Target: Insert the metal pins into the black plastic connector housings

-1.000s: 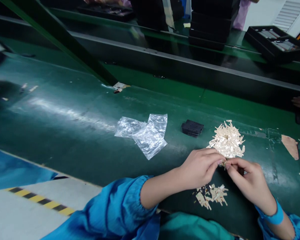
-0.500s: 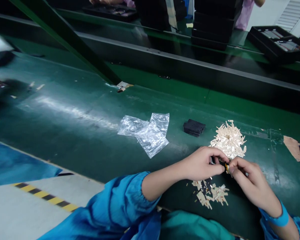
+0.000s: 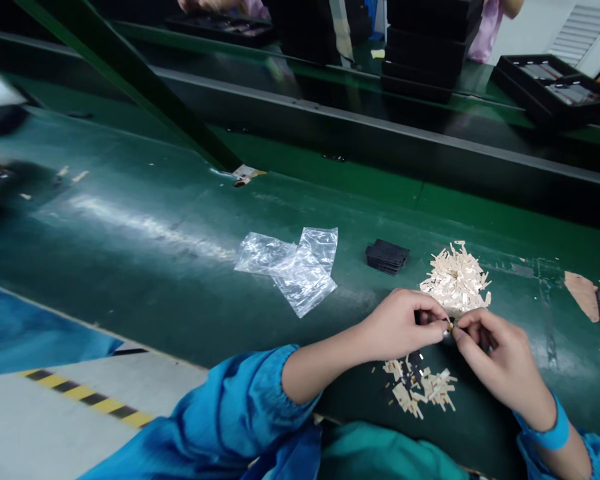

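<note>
The left hand (image 3: 405,327) and right hand (image 3: 500,353) are now closing nearer together, fingertips pinching a tiny yellowish piece (image 3: 449,327) just near of the heaped pale flat strips (image 3: 457,277), seemingly working it jointly.

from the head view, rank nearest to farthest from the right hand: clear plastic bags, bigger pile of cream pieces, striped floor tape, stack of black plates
1. Bigger pile of cream pieces: just beyond the right hand
2. Stack of black plates: left of that pile
3. Clear plastic bags: farther left
4. Striped floor tape: lower left
</note>
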`<act>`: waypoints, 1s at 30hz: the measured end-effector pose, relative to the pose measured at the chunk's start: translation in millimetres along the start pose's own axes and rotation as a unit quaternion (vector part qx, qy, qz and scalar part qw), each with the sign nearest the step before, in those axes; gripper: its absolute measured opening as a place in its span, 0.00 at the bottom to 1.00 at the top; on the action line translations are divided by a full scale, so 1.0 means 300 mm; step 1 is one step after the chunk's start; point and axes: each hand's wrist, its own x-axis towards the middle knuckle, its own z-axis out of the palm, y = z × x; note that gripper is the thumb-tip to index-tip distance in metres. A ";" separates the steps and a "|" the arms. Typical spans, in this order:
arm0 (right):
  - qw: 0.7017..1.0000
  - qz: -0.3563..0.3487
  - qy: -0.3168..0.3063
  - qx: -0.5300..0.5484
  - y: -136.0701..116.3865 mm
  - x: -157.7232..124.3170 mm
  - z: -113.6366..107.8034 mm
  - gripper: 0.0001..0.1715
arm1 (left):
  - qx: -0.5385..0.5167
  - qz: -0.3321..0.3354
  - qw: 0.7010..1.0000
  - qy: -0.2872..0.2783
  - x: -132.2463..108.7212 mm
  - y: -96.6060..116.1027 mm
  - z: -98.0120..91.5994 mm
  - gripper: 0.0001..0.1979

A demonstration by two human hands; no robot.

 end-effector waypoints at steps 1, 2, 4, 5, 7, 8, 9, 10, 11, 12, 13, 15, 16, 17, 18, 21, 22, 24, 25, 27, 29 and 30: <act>1.000 -0.003 0.028 -0.013 0.002 0.000 0.003 0.06 | 0.027 0.017 0.999 0.029 -0.003 0.000 0.003 0.06; 0.998 -0.007 0.050 -0.021 0.003 0.000 0.006 0.06 | 0.054 0.038 0.996 0.054 -0.006 0.000 0.007 0.06; 0.998 -0.023 0.059 -0.022 0.002 0.001 0.011 0.06 | 0.101 0.091 0.987 0.082 -0.012 0.001 0.015 0.06; 0.998 -0.029 0.054 -0.018 0.001 0.001 0.012 0.06 | 0.119 0.119 0.982 0.085 -0.016 0.002 0.019 0.06; 0.998 -0.035 0.045 -0.012 -0.004 -0.001 0.014 0.07 | 0.148 0.168 0.971 0.080 -0.021 0.005 0.026 0.07; 0.998 -0.035 0.042 -0.011 -0.006 -0.002 0.015 0.07 | 0.160 0.184 0.967 0.077 -0.023 0.007 0.028 0.08; 0.999 -0.035 0.040 -0.011 -0.007 -0.003 0.016 0.08 | 0.171 0.195 0.963 0.074 -0.024 0.008 0.030 0.08; 0.999 -0.033 0.040 -0.011 -0.009 -0.004 0.017 0.08 | 0.180 0.202 0.960 0.072 -0.025 0.009 0.032 0.08; 0.999 -0.031 0.040 -0.011 -0.010 -0.005 0.018 0.08 | 0.188 0.206 0.958 0.072 -0.026 0.009 0.033 0.09; 0.999 -0.028 0.041 -0.009 -0.011 -0.006 0.019 0.08 | 0.194 0.209 0.956 0.072 -0.027 0.009 0.033 0.09; 0.999 -0.025 0.042 -0.006 -0.012 -0.006 0.020 0.09 | 0.200 0.210 0.954 0.072 -0.028 0.009 0.033 0.09; 0.999 -0.018 0.042 -0.001 -0.015 -0.005 0.022 0.09 | 0.210 0.210 0.952 0.069 -0.030 0.008 0.033 0.09; 0.999 -0.017 0.041 0.000 -0.017 -0.005 0.023 0.10 | 0.215 0.209 0.952 0.067 -0.030 0.007 0.033 0.09; 0.999 -0.016 0.040 0.000 -0.018 -0.004 0.023 0.10 | 0.219 0.208 0.951 0.063 -0.031 0.007 0.032 0.10; 0.999 -0.015 0.038 0.001 -0.018 -0.004 0.024 0.10 | 0.222 0.207 0.951 0.060 -0.031 0.007 0.032 0.10; 0.999 -0.014 0.037 0.006 -0.015 -0.005 0.025 0.11 | 0.225 0.206 0.950 0.058 -0.030 0.009 0.031 0.10; 0.999 -0.012 0.037 0.009 -0.014 -0.005 0.026 0.11 | 0.225 0.205 0.951 0.060 -0.030 0.010 0.030 0.10; 0.999 -0.005 0.038 0.015 -0.012 -0.006 0.027 0.11 | 0.219 0.204 0.952 0.063 -0.028 0.011 0.029 0.10; 0.999 -0.002 0.040 0.017 -0.012 -0.006 0.027 0.11 | 0.213 0.203 0.954 0.063 -0.028 0.012 0.029 0.10; 0.999 0.001 0.047 0.021 -0.015 -0.006 0.027 0.10 | 0.198 0.200 0.958 0.063 -0.027 0.011 0.029 0.10; 0.999 -0.001 0.050 0.022 -0.018 -0.005 0.026 0.10 | 0.184 0.199 0.961 0.061 -0.027 0.010 0.029 0.09; 0.999 0.000 0.048 0.023 -0.017 -0.004 0.024 0.10 | 0.179 0.199 0.962 0.059 -0.027 0.010 0.029 0.09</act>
